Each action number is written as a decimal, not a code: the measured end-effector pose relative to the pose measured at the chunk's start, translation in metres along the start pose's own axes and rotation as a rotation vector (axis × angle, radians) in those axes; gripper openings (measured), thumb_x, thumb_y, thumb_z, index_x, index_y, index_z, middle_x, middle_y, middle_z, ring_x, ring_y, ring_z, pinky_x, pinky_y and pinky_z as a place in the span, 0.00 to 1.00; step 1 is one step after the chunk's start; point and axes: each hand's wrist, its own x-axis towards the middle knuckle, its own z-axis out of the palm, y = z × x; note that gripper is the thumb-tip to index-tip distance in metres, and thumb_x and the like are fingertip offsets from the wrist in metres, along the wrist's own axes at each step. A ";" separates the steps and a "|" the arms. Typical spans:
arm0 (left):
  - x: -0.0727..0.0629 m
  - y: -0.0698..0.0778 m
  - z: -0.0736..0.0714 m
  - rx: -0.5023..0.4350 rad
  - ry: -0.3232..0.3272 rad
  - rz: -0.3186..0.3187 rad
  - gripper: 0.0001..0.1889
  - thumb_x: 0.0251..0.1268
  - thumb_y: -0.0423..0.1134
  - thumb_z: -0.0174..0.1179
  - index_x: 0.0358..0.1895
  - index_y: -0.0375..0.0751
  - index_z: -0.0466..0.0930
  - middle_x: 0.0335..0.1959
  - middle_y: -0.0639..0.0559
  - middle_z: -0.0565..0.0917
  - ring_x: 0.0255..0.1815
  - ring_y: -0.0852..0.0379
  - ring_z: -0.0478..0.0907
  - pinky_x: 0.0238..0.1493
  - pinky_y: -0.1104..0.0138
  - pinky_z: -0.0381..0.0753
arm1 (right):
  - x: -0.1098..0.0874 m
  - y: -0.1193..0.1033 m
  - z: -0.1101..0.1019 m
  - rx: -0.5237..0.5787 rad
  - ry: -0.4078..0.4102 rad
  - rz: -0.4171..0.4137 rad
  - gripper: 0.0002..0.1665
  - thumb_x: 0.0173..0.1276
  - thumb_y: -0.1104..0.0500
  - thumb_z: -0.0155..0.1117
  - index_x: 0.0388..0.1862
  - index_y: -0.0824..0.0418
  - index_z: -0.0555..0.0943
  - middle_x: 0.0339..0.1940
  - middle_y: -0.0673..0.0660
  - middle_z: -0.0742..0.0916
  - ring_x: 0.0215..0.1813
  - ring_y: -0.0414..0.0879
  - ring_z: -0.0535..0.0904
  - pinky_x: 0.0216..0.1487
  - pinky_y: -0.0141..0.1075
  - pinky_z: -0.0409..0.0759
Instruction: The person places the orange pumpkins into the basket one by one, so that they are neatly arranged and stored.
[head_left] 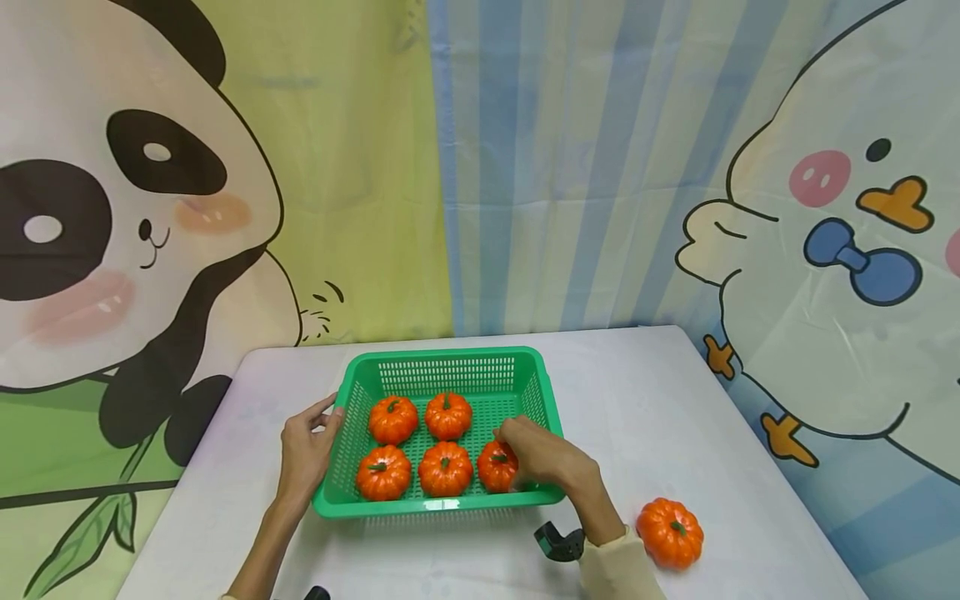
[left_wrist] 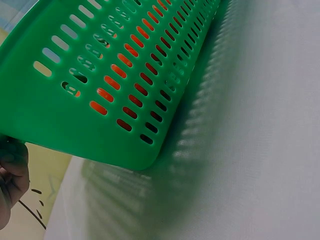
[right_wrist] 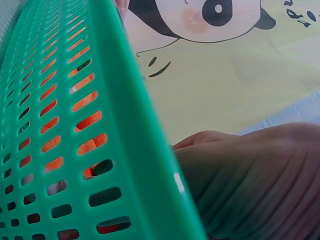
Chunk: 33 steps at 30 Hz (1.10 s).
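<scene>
A green plastic basket (head_left: 450,355) with slotted sides sits on the white table, holding several small orange pumpkins in two rows. My left hand (head_left: 306,446) grips its left rim; in the left wrist view curled fingers (left_wrist: 12,172) show at the basket's corner. My right hand (head_left: 547,454) reaches over the right side, fingers around the front-right pumpkin (head_left: 495,468) inside. In the right wrist view the basket wall hides those fingertips. Another pumpkin (head_left: 670,533) lies on the table outside, right of my right forearm.
The white table (head_left: 600,383) meets a hanging cloth backdrop (head_left: 510,167) printed with a panda and a chick. A black wrist camera (head_left: 560,543) is strapped below my right hand, close to the basket's front-right corner.
</scene>
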 end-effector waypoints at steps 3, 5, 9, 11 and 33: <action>0.000 0.001 0.000 0.004 -0.001 -0.002 0.23 0.84 0.39 0.60 0.73 0.30 0.80 0.34 0.34 0.89 0.17 0.67 0.85 0.22 0.69 0.83 | 0.000 -0.001 -0.001 0.008 -0.004 0.005 0.26 0.44 0.73 0.91 0.38 0.62 0.85 0.35 0.53 0.84 0.43 0.46 0.72 0.49 0.40 0.78; 0.000 0.002 0.000 0.008 -0.002 -0.004 0.23 0.84 0.40 0.60 0.73 0.30 0.79 0.34 0.34 0.89 0.18 0.67 0.85 0.22 0.69 0.82 | 0.000 -0.001 -0.002 0.011 -0.005 0.005 0.26 0.43 0.73 0.91 0.38 0.62 0.85 0.35 0.52 0.85 0.42 0.46 0.72 0.48 0.39 0.78; 0.001 0.002 0.001 0.012 -0.004 -0.001 0.23 0.85 0.40 0.60 0.73 0.30 0.80 0.33 0.35 0.88 0.17 0.67 0.85 0.22 0.69 0.82 | 0.000 -0.001 -0.003 0.010 -0.006 0.005 0.25 0.43 0.73 0.91 0.35 0.61 0.85 0.33 0.53 0.85 0.41 0.45 0.72 0.47 0.38 0.77; 0.002 0.003 0.001 0.012 -0.006 0.004 0.23 0.85 0.40 0.60 0.73 0.30 0.80 0.34 0.34 0.89 0.17 0.66 0.85 0.22 0.69 0.82 | 0.000 -0.001 -0.003 0.008 -0.004 0.005 0.24 0.43 0.73 0.91 0.35 0.62 0.85 0.33 0.53 0.85 0.41 0.45 0.73 0.47 0.38 0.78; -0.001 0.000 0.000 0.011 0.001 0.010 0.23 0.84 0.40 0.61 0.73 0.31 0.80 0.33 0.34 0.89 0.17 0.68 0.84 0.21 0.70 0.81 | -0.018 -0.006 -0.013 0.056 0.078 0.047 0.52 0.48 0.66 0.92 0.74 0.69 0.80 0.74 0.64 0.85 0.73 0.62 0.78 0.75 0.58 0.78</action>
